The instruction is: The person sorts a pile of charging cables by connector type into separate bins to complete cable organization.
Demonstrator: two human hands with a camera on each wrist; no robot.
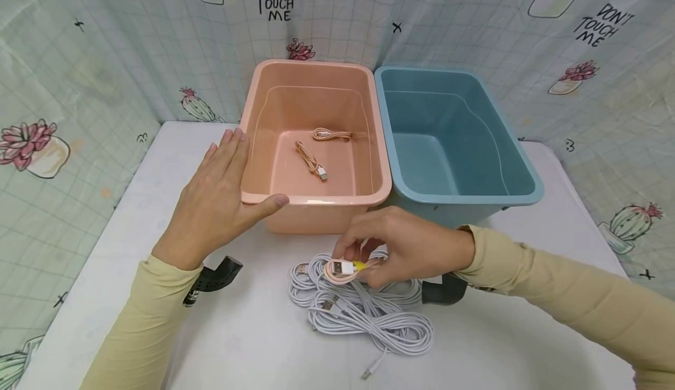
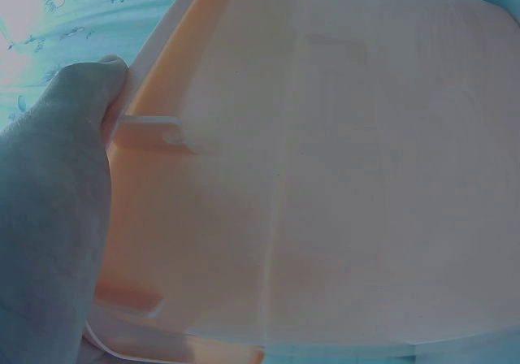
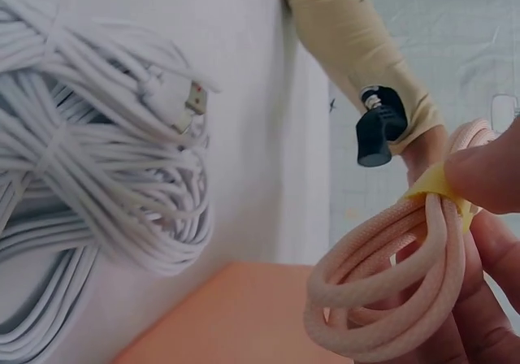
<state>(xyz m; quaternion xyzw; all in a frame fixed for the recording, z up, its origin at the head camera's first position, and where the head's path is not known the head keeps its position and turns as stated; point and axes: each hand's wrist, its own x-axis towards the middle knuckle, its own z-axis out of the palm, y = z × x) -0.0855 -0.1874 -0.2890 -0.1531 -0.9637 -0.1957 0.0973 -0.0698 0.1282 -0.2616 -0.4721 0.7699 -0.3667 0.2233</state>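
In the head view my right hand (image 1: 403, 246) pinches a coiled peach USB cable (image 1: 338, 277) above a heap of white coiled USB cables (image 1: 390, 327). The right wrist view shows the peach loops (image 3: 382, 287) up close, with a yellow tie (image 3: 435, 184) round them under the thumb. My left hand (image 1: 211, 202) lies against the left front corner of the peach bin (image 1: 316, 200), its fingers straight along the side and its thumb over the front rim. Inside that bin rest two bundled peach cables, one on the floor (image 1: 310, 160) and one farther back (image 1: 332, 134).
A blue bin (image 1: 469, 198) stands to the right of the peach one, their rims side by side. Both are on a white-covered table (image 1: 237, 325). Behind and around it hangs a cactus-print curtain (image 1: 337, 21). A black wrist mount (image 1: 216, 276) juts out below my left hand.
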